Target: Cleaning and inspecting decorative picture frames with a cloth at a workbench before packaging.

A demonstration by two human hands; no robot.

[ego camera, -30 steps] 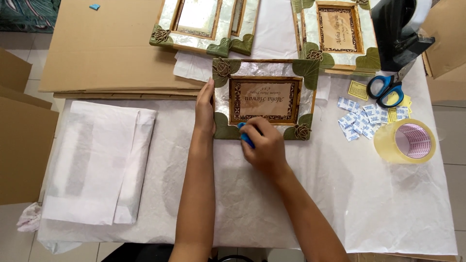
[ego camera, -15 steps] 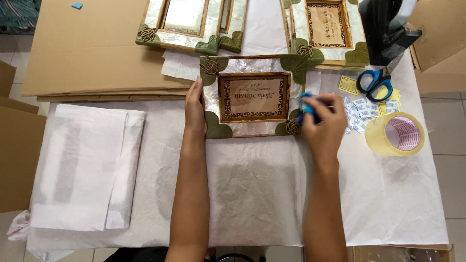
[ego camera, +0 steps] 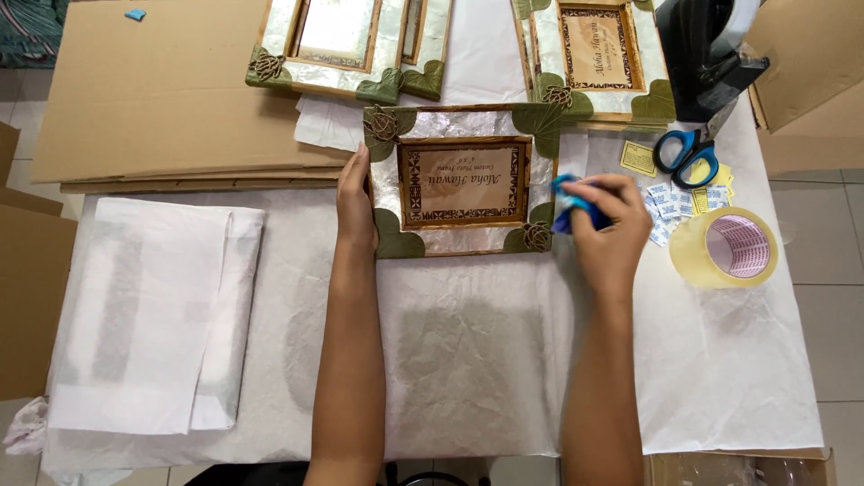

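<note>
Single head-worn view, steeply downward, close over the paper-covered table [ego camera: 468, 360].

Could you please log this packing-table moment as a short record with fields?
surface: table covered in white paper
left hand: flat on the left edge of the frame
right hand: gripping a blue cloth at the frame's right edge
frame: lies flat, pearly border, green leaf corners
right of frame: scissors, tape roll, small packets
left of frame: folded paper stack, flat cardboard
behind: more frames
</note>
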